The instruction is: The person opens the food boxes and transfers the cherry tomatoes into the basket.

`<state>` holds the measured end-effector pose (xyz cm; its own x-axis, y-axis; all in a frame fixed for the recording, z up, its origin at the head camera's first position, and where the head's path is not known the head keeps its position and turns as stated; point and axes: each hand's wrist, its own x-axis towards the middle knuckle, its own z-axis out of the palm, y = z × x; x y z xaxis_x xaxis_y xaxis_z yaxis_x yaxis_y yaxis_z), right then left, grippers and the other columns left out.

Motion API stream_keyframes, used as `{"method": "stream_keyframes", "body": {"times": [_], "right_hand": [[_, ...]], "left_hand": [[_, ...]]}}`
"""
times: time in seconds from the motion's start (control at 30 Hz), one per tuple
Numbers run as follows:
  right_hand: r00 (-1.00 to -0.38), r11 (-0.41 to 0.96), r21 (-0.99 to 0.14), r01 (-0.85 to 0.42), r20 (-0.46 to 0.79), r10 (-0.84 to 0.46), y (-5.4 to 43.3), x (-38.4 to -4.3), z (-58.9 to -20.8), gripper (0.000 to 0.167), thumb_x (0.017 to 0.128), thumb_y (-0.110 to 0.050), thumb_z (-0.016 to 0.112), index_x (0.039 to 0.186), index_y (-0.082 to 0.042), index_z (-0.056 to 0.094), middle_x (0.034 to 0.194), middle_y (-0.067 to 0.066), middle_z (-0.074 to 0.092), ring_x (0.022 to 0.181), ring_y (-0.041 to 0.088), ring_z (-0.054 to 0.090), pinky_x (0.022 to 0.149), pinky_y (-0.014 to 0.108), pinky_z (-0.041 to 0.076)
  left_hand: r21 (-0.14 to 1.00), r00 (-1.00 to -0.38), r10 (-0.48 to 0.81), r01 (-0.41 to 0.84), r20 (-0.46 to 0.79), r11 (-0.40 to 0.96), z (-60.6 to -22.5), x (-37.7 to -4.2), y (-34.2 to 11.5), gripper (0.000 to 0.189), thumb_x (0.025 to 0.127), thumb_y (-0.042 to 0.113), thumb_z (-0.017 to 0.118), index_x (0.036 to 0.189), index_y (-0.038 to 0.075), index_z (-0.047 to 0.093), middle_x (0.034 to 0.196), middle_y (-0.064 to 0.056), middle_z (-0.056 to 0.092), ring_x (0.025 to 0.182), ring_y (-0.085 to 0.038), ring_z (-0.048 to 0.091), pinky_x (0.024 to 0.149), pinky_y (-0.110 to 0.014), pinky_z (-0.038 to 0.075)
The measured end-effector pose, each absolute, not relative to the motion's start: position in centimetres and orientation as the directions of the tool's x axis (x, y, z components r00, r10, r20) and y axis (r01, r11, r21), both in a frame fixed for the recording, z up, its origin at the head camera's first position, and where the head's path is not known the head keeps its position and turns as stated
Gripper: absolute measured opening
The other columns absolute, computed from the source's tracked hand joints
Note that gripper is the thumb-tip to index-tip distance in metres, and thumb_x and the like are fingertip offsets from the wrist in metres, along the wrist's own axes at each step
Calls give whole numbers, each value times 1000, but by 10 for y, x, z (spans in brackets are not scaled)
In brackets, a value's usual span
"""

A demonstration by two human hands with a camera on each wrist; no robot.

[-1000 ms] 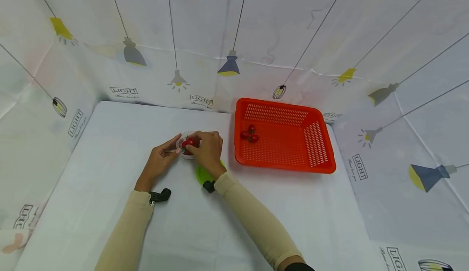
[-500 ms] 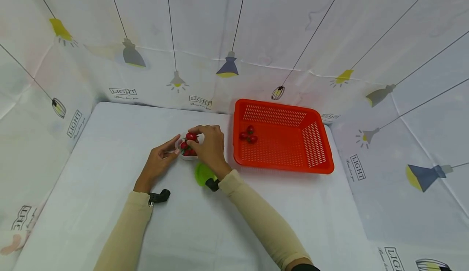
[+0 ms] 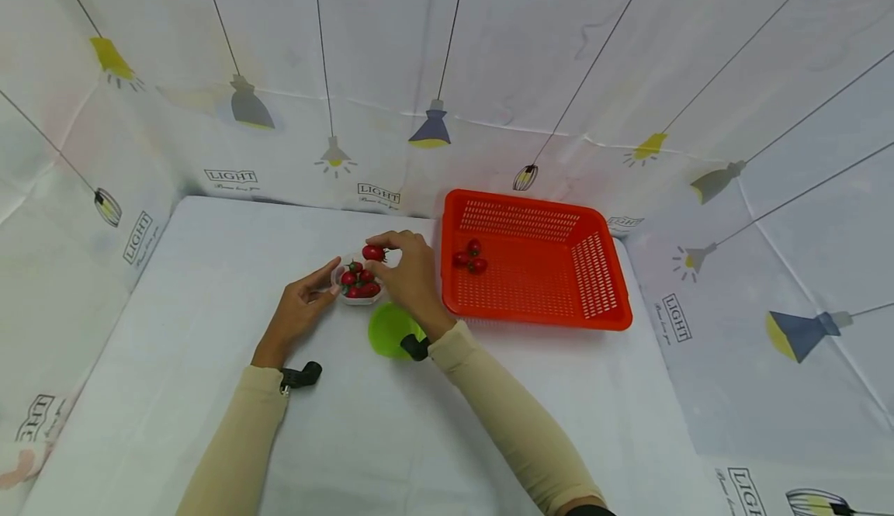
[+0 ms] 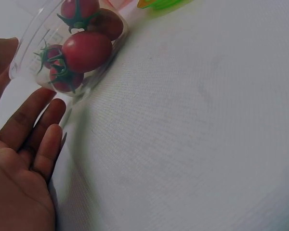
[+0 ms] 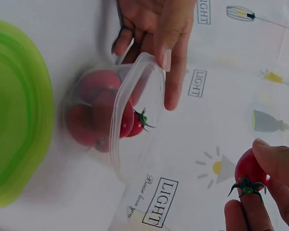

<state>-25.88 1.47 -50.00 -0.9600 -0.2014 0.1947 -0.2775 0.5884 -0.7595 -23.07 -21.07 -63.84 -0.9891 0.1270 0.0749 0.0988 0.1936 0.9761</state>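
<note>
My left hand [image 3: 302, 310] holds a round clear plastic tub [image 5: 116, 154] at its rim, thumb and forefinger set around its side. Several red cherry tomatoes [image 4: 86, 52] with green stems lie in the tub. Just above the tub's right edge, my right hand [image 3: 414, 271] pinches one cherry tomato [image 5: 248, 166] between thumb and fingers, its green stem showing. In the right wrist view this tomato is apart from the tub's mouth. A green lid [image 3: 386, 331] lies on the table near the tub, partly under my right wrist.
To the right stands a red perforated plastic basket [image 3: 538, 295], with 3 tomatoes [image 3: 478, 265] at its left side. A white cloth covers the table [image 3: 356, 431]. Behind it hangs a lamp-patterned backdrop [image 3: 377, 58].
My right hand has come up out of the tub with a tomato and shifted right and back, uncovering the tomatoes inside. My left hand stays at the tub's side.
</note>
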Motion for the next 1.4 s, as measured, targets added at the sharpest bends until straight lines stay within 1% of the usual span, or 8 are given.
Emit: {"method": "stream_keyframes", "body": {"times": [0.2, 0.33, 0.57, 0.83, 0.93, 1.2, 1.27, 1.4], "right_hand": [[-964, 608, -748, -267, 200, -176, 26, -261, -492, 34, 91, -18, 87, 123, -23, 79, 118, -3, 75, 116, 23, 64, 97, 36, 53], [-957, 592, -752, -290, 235, -171, 37, -263, -486, 33, 89, -16, 88, 121, -21, 80, 116, -1, 76, 113, 20, 66, 97, 38, 55], [-954, 563, -771, -298, 252, -159, 57, -267, -476, 32, 89, -11, 87, 120, -17, 80, 115, 2, 77, 112, 22, 66, 103, 50, 52], [-972, 542, -807, -233, 210, -104, 84, -272, -478, 33, 90, -11, 86, 121, -19, 80, 120, 1, 75, 113, 20, 67, 98, 39, 59], [-975, 529, -819, -220, 202, -93, 94, -274, -479, 34, 91, -8, 85, 123, -19, 79, 122, 1, 75, 113, 18, 68, 97, 37, 61], [-989, 523, -841, -139, 141, -37, 120, -277, -474, 34, 92, -8, 84, 124, -20, 80, 118, 2, 77, 110, 19, 68, 94, 41, 61], [-992, 519, -846, -120, 123, -29, 126, -277, -473, 34, 93, -8, 83, 125, -20, 79, 118, 2, 77, 111, 20, 68, 94, 43, 63], [-996, 485, -870, -83, 84, -21, 138, -279, -473, 36, 94, -7, 82, 127, -19, 78, 118, 4, 77, 108, 24, 71, 86, 43, 66]], "left_hand": [[976, -992, 120, 66, 42, 208, -634, -229, -209, 57, 107, 28, 66, 161, 26, 48, 162, -7, 54, 143, -33, 55, 96, -10, 48], [972, -991, 117, 88, 64, 216, -631, -228, -209, 57, 107, 25, 67, 161, 25, 48, 160, -12, 56, 140, -36, 56, 95, -9, 47], [972, -991, 111, 99, 76, 213, -633, -228, -211, 57, 107, 23, 67, 160, 28, 49, 159, -12, 56, 138, -35, 57, 95, -9, 47], [975, -992, 109, 78, 56, 209, -636, -227, -211, 56, 107, 26, 67, 160, 29, 49, 161, -11, 55, 140, -34, 56, 96, -10, 48], [972, -993, 108, 75, 52, 221, -636, -227, -211, 57, 107, 25, 66, 161, 28, 48, 162, -11, 53, 139, -34, 56, 96, -9, 47], [967, -992, 116, 73, 46, 246, -633, -227, -208, 58, 108, 15, 62, 163, 13, 43, 165, -19, 47, 140, -43, 52, 96, -10, 48], [966, -993, 114, 70, 42, 250, -634, -227, -208, 58, 109, 17, 62, 163, 17, 44, 165, -17, 47, 140, -41, 53, 96, -9, 47], [965, -994, 106, 59, 33, 255, -634, -228, -207, 57, 108, 26, 64, 163, 28, 45, 165, -9, 50, 139, -33, 54, 96, -8, 46]]}}
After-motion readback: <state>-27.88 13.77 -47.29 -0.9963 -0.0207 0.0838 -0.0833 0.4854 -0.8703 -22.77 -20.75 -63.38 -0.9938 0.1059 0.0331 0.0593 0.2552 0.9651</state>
